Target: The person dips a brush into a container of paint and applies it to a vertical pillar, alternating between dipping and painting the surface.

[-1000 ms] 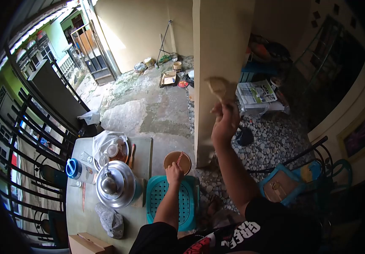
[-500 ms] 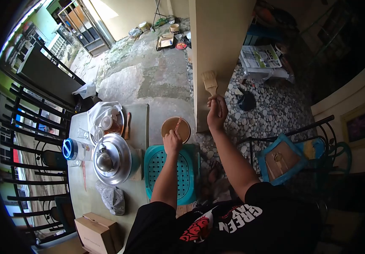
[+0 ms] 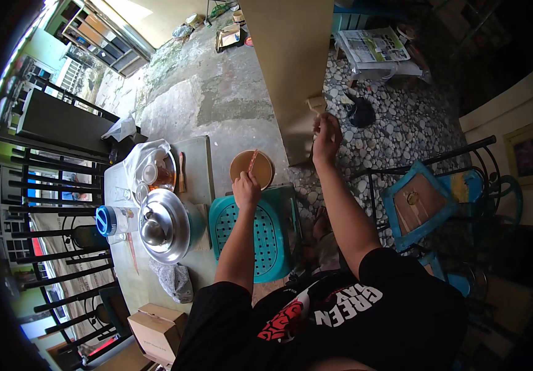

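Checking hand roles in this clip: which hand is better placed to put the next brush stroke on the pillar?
Right. The right hand holds the brush with its bristles at the pillar. The left hand rests at the paint tin on the green stool, away from the pillar.

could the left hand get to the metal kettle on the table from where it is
Probably yes. The left hand rests at the round tub of brown paint on the green stool, and the kettle sits on a silver tray just beside the stool, with nothing tall between.
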Motion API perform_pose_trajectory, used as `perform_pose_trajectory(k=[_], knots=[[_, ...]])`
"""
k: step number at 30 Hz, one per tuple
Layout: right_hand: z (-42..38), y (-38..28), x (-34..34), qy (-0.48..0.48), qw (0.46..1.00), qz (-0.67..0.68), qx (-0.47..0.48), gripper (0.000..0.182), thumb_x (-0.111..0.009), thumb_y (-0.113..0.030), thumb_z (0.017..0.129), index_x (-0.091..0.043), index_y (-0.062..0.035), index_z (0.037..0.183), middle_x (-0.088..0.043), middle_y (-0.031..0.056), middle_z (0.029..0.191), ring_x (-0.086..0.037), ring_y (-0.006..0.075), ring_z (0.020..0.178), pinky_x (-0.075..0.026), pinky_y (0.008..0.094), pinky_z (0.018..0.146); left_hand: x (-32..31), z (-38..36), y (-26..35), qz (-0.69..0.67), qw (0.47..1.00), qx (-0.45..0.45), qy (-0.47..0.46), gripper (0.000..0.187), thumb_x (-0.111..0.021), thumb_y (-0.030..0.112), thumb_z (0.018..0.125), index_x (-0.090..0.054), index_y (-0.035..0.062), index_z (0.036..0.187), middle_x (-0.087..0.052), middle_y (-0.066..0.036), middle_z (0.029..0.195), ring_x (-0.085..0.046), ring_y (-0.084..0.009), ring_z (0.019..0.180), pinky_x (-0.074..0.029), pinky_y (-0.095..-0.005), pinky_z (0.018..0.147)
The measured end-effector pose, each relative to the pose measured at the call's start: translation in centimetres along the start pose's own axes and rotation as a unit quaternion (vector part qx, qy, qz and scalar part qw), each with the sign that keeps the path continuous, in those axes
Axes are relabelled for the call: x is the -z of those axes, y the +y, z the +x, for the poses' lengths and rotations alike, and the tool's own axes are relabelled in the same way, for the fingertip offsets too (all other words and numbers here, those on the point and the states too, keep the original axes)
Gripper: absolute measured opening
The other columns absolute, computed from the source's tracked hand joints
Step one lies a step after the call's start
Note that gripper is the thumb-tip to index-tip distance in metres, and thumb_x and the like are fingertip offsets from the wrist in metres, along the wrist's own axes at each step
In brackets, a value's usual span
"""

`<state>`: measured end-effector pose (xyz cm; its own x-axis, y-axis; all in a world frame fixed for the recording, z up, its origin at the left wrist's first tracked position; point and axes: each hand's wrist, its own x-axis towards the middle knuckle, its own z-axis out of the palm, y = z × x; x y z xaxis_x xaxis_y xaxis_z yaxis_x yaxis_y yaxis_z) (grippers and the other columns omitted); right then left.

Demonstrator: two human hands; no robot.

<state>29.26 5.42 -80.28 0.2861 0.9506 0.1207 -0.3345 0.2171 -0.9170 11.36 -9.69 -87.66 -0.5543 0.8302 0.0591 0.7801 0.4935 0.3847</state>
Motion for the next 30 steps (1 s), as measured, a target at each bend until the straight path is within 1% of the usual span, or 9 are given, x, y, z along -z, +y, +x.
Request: perform_pose_trajectory(k=[6,10,14,15,17,19,22,27,30], knots=[[2.1,-11.5,-2.9,-0.029,0.985,0.147,0.086,0.015,-0.045,-0.008,0.087,-0.054,0.0023,0.092,-0.057,0.0085,0.077,-0.054,0.0143,0.067,-0.045,0.0269,0.064,0.1,-0.1,0.1,0.011,1.000,0.005,0.000,0.029,-0.041,0.027,0.089,-0.053,0.0035,0.078,-0.059,-0.020,0.072,-0.056,-0.0354,0.072,-0.041,-0.0446,0.069],[2.0,-13.8,-3.0,-0.094,0.964,0.175,0.176,0.014,-0.043,-0.009,0.087,-0.052,0.0019,0.090,-0.057,0.0092,0.077,-0.053,0.0152,0.069,-0.044,0.0273,0.064,0.0,0.0,0.1,0.019,1.000,0.005,-0.002,0.028,-0.041,0.027,0.089,-0.052,0.0036,0.077,-0.059,-0.020,0.071,-0.056,-0.0351,0.072,-0.041,-0.0442,0.068],[1.3,-7.7,-1.4,-0.077,0.989,0.014,0.125,0.012,-0.043,-0.008,0.087,-0.051,0.0010,0.089,-0.054,0.0068,0.077,-0.047,0.0126,0.067,-0.039,0.0235,0.065,-0.2,0.0,-0.1,0.017,1.000,-0.014,0.011,0.026,-0.042,0.025,0.088,-0.052,0.0043,0.076,-0.058,-0.018,0.069,-0.055,-0.0344,0.070,-0.040,-0.0443,0.067],[0.6,-2.8,0.1,-0.060,0.993,-0.016,0.099,0.010,-0.045,-0.007,0.087,-0.051,0.0006,0.088,-0.054,0.0055,0.077,-0.046,0.0112,0.067,-0.039,0.0231,0.066,-0.5,0.4,-0.2,0.017,1.000,-0.014,0.012,0.026,-0.042,0.025,0.088,-0.052,0.0043,0.076,-0.058,-0.018,0.069,-0.055,-0.0344,0.070,-0.040,-0.0443,0.067],[-0.3,2.3,2.1,-0.070,0.995,0.008,0.077,0.009,-0.046,-0.007,0.088,-0.052,-0.0001,0.090,-0.053,0.0043,0.078,-0.047,0.0103,0.068,-0.039,0.0227,0.065,-0.6,0.0,-0.4,-0.007,0.999,-0.038,0.034,0.023,-0.043,0.022,0.088,-0.049,0.0035,0.076,-0.056,-0.020,0.067,-0.053,-0.0384,0.067,-0.040,-0.0483,0.063],[-1.4,6.7,4.5,-0.065,0.995,-0.074,0.032,0.011,-0.046,-0.010,0.089,-0.053,-0.0011,0.091,-0.053,0.0033,0.078,-0.048,0.0101,0.069,-0.041,0.0226,0.064,-0.4,0.1,-0.1,-0.011,0.999,-0.030,0.033,0.022,-0.044,0.021,0.088,-0.049,0.0034,0.076,-0.056,-0.020,0.068,-0.053,-0.0385,0.067,-0.040,-0.0482,0.063],[-3.6,10.4,7.2,-0.047,0.991,-0.123,-0.033,0.013,-0.046,-0.012,0.090,-0.055,-0.0021,0.092,-0.054,0.0028,0.080,-0.051,0.0106,0.071,-0.043,0.0234,0.063,-0.2,0.0,0.0,0.010,1.000,-0.008,0.005,0.025,-0.043,0.024,0.088,-0.051,0.0044,0.075,-0.057,-0.017,0.069,-0.054,-0.0338,0.071,-0.040,-0.0437,0.067],[-3.8,9.3,6.4,-0.003,0.986,-0.149,-0.074,0.015,-0.048,-0.014,0.089,-0.055,-0.0021,0.093,-0.057,0.0032,0.082,-0.054,0.0109,0.073,-0.044,0.0236,0.062,-0.5,0.1,-0.4,-0.014,1.000,-0.009,0.018,0.024,-0.044,0.024,0.088,-0.052,0.0046,0.076,-0.057,-0.018,0.070,-0.054,-0.0344,0.071,-0.040,-0.0446,0.066],[-1.6,4.2,2.9,-0.011,0.998,-0.006,-0.055,0.014,-0.048,-0.013,0.089,-0.055,-0.0019,0.092,-0.056,0.0026,0.079,-0.049,0.0093,0.066,-0.041,0.0219,0.058,-0.2,0.0,-0.1,-0.015,1.000,-0.002,0.012,0.024,-0.044,0.024,0.088,-0.052,0.0045,0.077,-0.057,-0.018,0.070,-0.055,-0.0346,0.071,-0.040,-0.0451,0.066]])
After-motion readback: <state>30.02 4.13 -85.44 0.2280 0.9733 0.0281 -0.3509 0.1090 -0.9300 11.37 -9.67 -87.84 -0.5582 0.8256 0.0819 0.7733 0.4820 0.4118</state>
